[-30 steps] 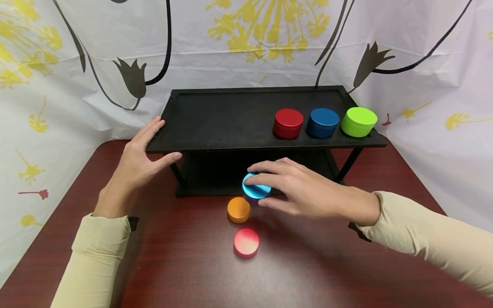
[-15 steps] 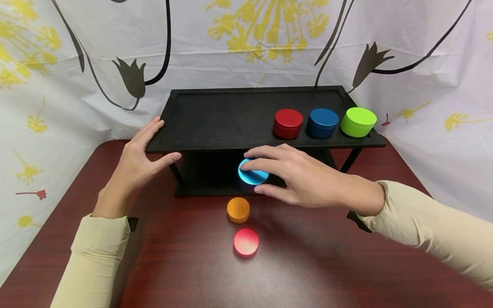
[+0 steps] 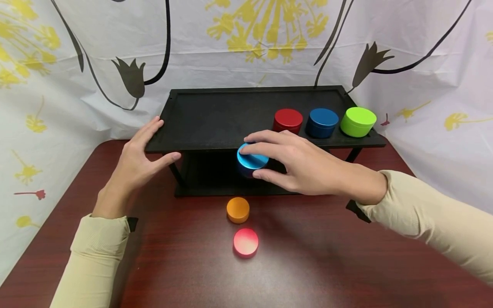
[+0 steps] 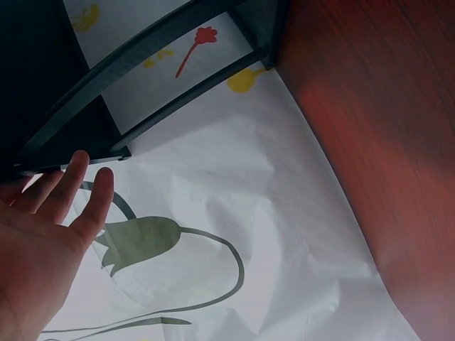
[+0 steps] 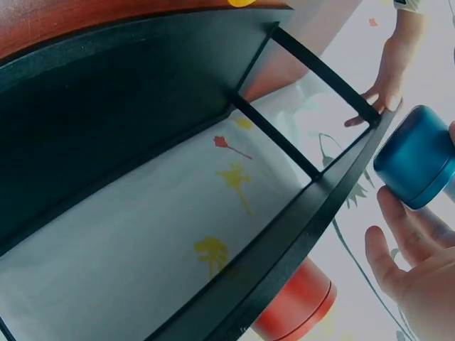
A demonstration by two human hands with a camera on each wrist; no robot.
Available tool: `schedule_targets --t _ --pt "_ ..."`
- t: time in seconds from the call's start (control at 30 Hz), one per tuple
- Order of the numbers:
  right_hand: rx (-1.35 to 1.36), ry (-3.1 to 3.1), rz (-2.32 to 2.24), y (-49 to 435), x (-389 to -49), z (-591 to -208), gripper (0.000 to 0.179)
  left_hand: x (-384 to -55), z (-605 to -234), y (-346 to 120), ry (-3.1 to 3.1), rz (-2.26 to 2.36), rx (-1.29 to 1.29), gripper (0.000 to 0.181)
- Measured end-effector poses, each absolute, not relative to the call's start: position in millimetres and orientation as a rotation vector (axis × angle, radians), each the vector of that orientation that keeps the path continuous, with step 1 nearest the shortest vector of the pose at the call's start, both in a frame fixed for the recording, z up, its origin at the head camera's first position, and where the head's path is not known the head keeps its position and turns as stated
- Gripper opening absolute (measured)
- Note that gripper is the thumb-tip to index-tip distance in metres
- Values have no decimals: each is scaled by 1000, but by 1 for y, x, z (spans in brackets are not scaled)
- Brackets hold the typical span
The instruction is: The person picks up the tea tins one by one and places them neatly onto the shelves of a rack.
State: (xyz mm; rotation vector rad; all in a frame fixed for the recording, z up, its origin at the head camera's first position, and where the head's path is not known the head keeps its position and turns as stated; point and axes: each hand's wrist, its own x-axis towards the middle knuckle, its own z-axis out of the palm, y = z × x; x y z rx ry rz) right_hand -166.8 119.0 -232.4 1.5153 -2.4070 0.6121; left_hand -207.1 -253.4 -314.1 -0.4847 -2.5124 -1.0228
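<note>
My right hand (image 3: 296, 164) pinches a light blue round tin (image 3: 251, 161) between thumb and fingers. It holds the tin in the air before the front edge of a black two-tier shelf (image 3: 215, 117). In the right wrist view, the same blue tin (image 5: 414, 158) hangs near the upper board's edge. My left hand (image 3: 135, 164) touches the left side of the upper board, fingers straight and thumb apart. An orange round tin (image 3: 238, 210) and a pinkish-red one (image 3: 245, 243) sit on the table in front of the shelf.
On the upper board's right half stand a red tin (image 3: 288, 119), partly behind my right hand, a dark blue tin (image 3: 322, 123) and a lime green tin (image 3: 358, 122). A white printed sheet (image 3: 239, 64) hangs behind. Below is a reddish-brown table (image 3: 185, 256).
My right hand has raised the light blue tin from just behind the orange tin up to the upper board's front edge. The left hand has stayed in place.
</note>
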Motion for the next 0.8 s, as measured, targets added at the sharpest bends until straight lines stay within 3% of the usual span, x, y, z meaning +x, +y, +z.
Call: schedule_targets --t 0.8 --pt "1399 -2456 575 112 -192 -219 45 -208 -316 -254 -2510 -1025 -485 82"
